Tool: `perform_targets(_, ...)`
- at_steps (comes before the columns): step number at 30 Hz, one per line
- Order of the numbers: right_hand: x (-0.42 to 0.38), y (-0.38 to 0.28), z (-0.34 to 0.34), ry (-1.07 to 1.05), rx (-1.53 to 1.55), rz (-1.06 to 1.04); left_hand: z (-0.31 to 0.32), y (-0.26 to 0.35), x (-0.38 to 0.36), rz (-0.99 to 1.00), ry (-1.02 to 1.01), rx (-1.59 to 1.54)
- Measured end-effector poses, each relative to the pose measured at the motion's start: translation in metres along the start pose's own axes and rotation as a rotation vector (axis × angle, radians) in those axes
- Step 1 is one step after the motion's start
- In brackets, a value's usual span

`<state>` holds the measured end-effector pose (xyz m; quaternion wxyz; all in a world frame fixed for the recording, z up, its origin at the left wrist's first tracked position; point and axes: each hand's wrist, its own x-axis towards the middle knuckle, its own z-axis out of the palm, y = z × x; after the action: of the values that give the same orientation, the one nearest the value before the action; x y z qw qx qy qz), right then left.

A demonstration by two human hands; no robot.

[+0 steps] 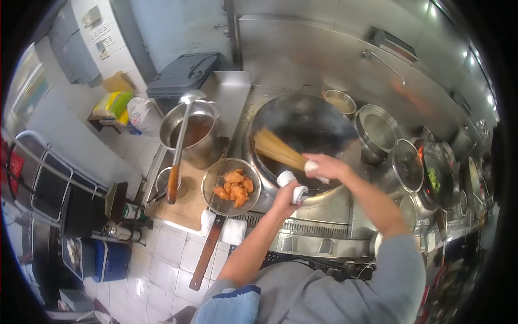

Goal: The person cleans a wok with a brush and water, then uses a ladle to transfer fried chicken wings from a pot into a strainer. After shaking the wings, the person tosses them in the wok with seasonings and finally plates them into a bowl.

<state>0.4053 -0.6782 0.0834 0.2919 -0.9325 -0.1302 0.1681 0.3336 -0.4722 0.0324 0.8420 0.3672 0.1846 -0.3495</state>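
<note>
My right hand (327,166) is closed round the bound end of a bamboo wok brush (276,149). The brush's bristles spread to the left over the inside of a large dark wok (302,112) on the stove. My left hand (287,197) grips a folded white cloth (288,180) at the wok's near rim. Whatever part of the wok is under the cloth is hidden. Left of the wok, a wire strainer (204,190) with a long wooden handle holds several golden-brown fried pieces (235,189).
A steel pot (208,144) of brownish liquid stands at the left, with a ladle (182,137) lying across it. Metal bowls (380,127) and a round strainer (408,166) line the right. Behind the pot is a grey lidded bin (183,75). A blue box (112,260) sits on the tiled floor.
</note>
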Motion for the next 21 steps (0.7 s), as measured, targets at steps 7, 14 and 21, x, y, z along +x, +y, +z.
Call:
perform_targets(7,-0.018,0.035,-0.127,0.699,-0.603,0.406,0.006,0.009,-0.009,0.003,0.053,-0.045)
perform_targets(14,-0.01,-0.03,-0.009,-0.016,0.017,0.311,0.007,0.007,-0.014,-0.014,0.037,-0.044)
perform_targets(21,-0.043,0.02,-0.13,0.291,-0.711,0.504,0.01,0.008,-0.018,0.012,0.059,-0.062)
